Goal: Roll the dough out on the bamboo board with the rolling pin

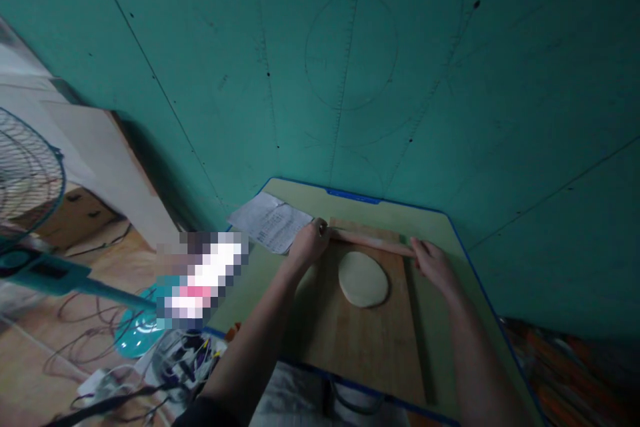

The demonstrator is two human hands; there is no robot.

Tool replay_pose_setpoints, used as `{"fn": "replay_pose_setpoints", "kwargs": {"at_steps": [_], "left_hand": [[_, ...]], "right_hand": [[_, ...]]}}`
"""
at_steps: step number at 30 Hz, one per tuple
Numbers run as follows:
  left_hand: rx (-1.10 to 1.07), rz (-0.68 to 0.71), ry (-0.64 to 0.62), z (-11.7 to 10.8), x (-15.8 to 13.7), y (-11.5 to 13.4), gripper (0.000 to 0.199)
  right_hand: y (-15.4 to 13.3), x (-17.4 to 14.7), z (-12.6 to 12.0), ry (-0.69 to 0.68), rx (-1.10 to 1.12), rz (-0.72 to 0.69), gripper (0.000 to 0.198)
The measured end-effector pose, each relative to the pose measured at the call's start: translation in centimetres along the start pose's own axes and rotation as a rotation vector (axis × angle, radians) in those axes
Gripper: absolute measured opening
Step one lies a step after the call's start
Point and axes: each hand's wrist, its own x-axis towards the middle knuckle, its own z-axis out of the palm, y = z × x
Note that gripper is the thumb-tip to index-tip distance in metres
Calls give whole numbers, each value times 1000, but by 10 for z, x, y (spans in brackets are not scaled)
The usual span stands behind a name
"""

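Blue-edged table point(420, 211), 2 hands point(309, 241) point(431, 260) gripping rolling pin point(370, 241), dough point(363, 279), bare board point(367, 353) nearside

A teal fan point(55, 278) stands before a cardboard box point(85, 215), left of printed paper point(273, 221).

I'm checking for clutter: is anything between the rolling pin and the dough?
Nothing visible is: only bare wooden board separates the dough from the rolling pin, which the left hand and right hand hold at its ends.

I have the slim wooden rolling pin point(373, 241) spanning left grip point(311, 240) to right grip point(431, 260); pale, roundish dough point(363, 279) lies flat between them, slightly nearer.
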Motion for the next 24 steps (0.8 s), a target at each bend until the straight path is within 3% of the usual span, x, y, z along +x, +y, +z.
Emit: {"fn": "replay_pose_setpoints", "kwargs": {"at_steps": [4, 10, 19, 24], "left_hand": [[-48, 46, 3, -7, -6, -3, 25], [-61, 106, -39, -20, -35, -10, 30], [109, 23, -73, -14, -65, -12, 37], [79, 76, -105, -17, -75, -15, 32]], "right_hand": [[-9, -5, -3, -49, 75, -30, 38], [-8, -35, -8, -12, 150, -105, 46], [3, -67, 4, -4, 19, -91, 41], [2, -79, 0, -22, 95, -109, 39]]}}
